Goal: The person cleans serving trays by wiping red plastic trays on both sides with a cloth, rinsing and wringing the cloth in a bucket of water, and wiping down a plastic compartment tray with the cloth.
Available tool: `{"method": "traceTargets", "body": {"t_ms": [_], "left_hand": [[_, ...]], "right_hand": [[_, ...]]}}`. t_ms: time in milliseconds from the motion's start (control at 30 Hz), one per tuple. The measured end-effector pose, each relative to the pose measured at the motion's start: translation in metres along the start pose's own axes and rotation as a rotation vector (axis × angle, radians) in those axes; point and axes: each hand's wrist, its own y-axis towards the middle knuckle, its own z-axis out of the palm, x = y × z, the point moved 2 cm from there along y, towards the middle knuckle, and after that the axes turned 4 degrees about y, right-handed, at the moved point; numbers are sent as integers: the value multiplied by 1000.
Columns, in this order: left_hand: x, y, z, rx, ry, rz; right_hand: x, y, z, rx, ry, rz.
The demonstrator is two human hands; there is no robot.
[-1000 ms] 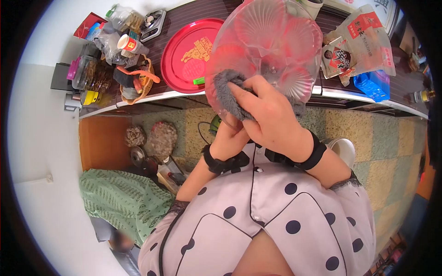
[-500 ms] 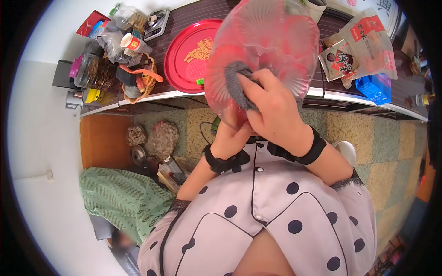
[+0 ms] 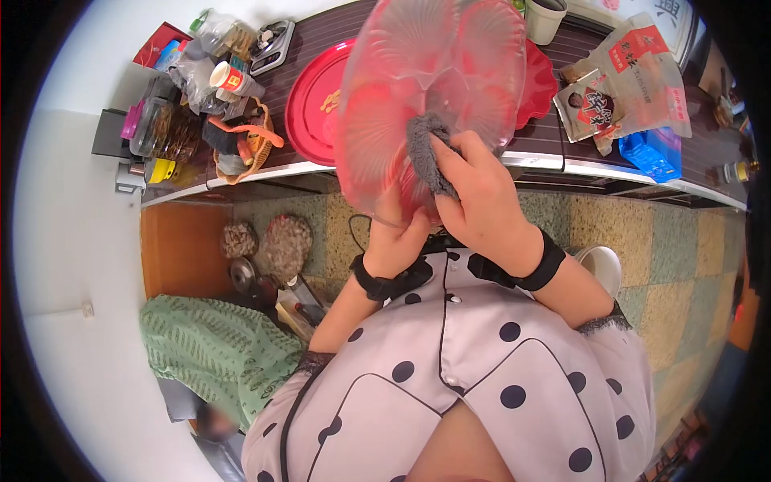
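Looking translucent, the tray (image 3: pixel 434 87) bears fanned ridges.

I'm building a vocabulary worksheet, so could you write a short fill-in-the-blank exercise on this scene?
1. The right hand holds a grey ____ against the clear dish.
2. The left hand supports the dish, a black band circling its ____.
3. The shirt is patterned with black polka ____.
4. In this view, the blue packet lies to the dish's ____.

Missing words: cloth; wrist; dots; right.
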Motion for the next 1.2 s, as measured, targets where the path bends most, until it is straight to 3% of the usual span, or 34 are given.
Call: {"method": "traceTargets", "body": {"t_ms": [133, 200, 333, 400, 500, 733, 900, 1000, 1200], "left_hand": [[11, -3, -5, 50, 138, 87], [15, -8, -2, 188, 109, 33], [10, -8, 6, 126, 10, 7], [4, -7, 6, 2, 56, 49], [1, -6, 6, -21, 106, 36], [5, -9, 5, 128, 234, 115], [-18, -4, -1, 39, -242, -27], [-12, -6, -10, 23, -224, -49], [-23, -4, -6, 73, -359, -102]], "right_hand": [[8, 11, -3, -40, 35, -30], [14, 20, -7, -109, 45, -112], [15, 19, -10, -74, 68, -116], [9, 9, -7, -10, 20, -59], [4, 2, -4, -16, 37, -25], [18, 20, -10, -92, 111, -129], [-14, -3, -7, 39, -175, -4], [-42, 4, -15, -109, -299, 23], [-20, 11, -8, -102, -284, -59]]}}
